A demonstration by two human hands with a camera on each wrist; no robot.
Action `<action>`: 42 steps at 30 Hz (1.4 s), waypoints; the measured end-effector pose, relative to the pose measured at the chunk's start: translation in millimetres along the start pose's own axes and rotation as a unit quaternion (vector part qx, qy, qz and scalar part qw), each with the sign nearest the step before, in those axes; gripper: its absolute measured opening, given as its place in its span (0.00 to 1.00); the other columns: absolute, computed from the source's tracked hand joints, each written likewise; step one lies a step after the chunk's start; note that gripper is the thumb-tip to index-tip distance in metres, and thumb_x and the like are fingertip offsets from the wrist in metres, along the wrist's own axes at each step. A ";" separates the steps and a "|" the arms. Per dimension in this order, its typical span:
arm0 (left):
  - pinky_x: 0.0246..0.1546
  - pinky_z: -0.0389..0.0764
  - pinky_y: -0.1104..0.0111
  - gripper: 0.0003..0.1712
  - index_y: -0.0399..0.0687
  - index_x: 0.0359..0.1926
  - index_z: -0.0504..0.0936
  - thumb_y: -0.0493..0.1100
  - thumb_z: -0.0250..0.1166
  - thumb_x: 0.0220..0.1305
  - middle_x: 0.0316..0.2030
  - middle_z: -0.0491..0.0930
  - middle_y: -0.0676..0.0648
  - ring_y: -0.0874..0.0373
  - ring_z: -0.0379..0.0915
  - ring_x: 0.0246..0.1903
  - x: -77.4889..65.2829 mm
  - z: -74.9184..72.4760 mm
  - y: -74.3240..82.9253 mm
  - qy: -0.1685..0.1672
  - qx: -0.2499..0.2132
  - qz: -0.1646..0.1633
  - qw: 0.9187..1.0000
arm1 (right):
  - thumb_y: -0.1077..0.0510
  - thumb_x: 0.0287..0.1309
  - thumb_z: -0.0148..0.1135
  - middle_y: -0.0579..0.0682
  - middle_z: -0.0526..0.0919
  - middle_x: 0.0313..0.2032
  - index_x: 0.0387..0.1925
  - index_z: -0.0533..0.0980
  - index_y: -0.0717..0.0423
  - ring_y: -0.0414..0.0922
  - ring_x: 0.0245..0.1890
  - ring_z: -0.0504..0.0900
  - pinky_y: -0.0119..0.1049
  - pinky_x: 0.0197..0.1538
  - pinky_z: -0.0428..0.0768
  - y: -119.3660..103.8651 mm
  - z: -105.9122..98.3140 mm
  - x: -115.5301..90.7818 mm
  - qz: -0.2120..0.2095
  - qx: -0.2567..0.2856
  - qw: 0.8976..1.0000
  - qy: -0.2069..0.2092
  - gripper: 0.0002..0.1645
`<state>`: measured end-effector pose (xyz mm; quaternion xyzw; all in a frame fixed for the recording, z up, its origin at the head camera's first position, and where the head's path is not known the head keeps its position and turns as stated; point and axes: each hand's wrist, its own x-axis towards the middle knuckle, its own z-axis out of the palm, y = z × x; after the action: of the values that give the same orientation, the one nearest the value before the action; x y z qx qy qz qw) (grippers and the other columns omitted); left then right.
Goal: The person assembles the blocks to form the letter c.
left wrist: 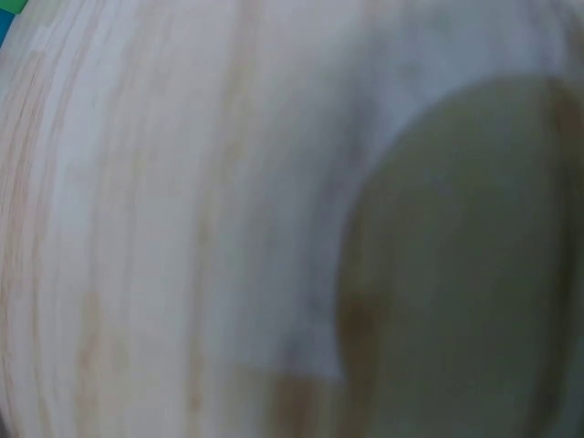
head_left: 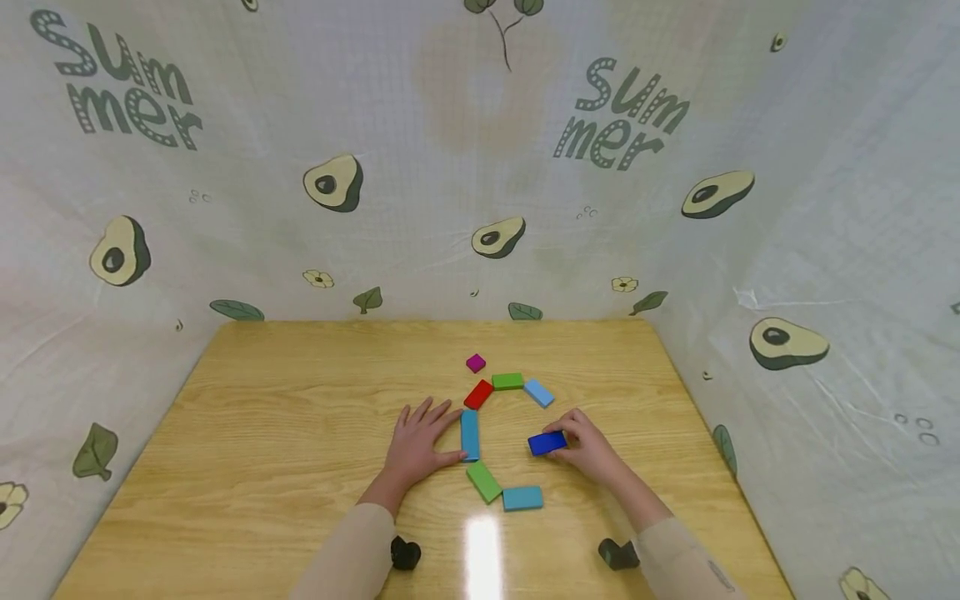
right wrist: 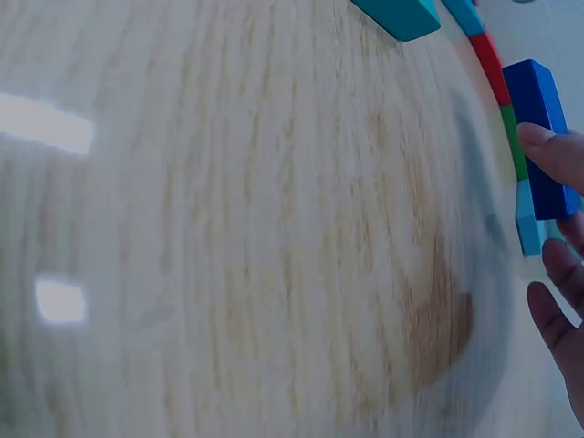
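Observation:
In the head view, my right hand (head_left: 591, 450) pinches a dark blue block (head_left: 546, 443) between thumb and fingers, inside a curve of coloured blocks. The right wrist view shows the thumb lying over this block. My left hand (head_left: 418, 443) has its fingers spread, with thumb and index finger touching the left side of a blue block (head_left: 469, 436). Past that block come a red block (head_left: 478, 394), a green block (head_left: 507, 382) and a light blue block (head_left: 538, 392). Toward me are another green block (head_left: 484, 482) and a teal-blue block (head_left: 522, 498).
A small magenta block (head_left: 476, 363) lies beyond the curve. The wooden table (head_left: 300, 400) is enclosed by a printed cloth (head_left: 420, 250) at the back and both sides. Bright glare (head_left: 483, 554) marks the near part of the tabletop.

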<state>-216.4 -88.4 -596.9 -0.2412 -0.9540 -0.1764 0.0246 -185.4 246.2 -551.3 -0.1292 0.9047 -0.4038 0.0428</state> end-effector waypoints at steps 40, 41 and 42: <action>0.67 0.44 0.39 0.46 0.62 0.71 0.66 0.76 0.58 0.56 0.70 0.62 0.49 0.42 0.48 0.72 1.0 -5.0 1.8 0.008 -0.011 0.009 1.000 | 0.66 0.48 0.74 0.44 0.71 0.41 0.43 0.84 0.52 0.44 0.43 0.72 0.32 0.46 0.75 17.6 -3.8 -43.8 -0.061 -0.005 0.996 -0.065 0.18; 0.67 0.44 0.39 0.46 0.62 0.71 0.66 0.76 0.58 0.56 0.70 0.62 0.49 0.42 0.48 0.72 1.1 -4.6 1.8 0.009 -0.011 0.009 1.000 | 0.66 0.47 0.75 0.44 0.72 0.41 0.43 0.84 0.52 0.44 0.43 0.73 0.33 0.46 0.75 17.6 -3.9 -43.7 -0.066 -0.007 0.996 -0.065 0.18; 0.67 0.44 0.39 0.46 0.62 0.71 0.66 0.76 0.58 0.56 0.70 0.62 0.49 0.42 0.48 0.72 1.2 -4.1 1.8 0.009 -0.010 0.008 1.000 | 0.66 0.47 0.75 0.44 0.72 0.41 0.43 0.84 0.51 0.43 0.43 0.72 0.33 0.46 0.75 17.5 -4.1 -43.7 -0.068 -0.009 0.995 -0.066 0.18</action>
<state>-216.8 -87.8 -592.3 -0.2477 -0.9499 -0.1880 0.0323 -147.5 272.1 -562.7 -0.2176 0.8927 -0.3877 0.0738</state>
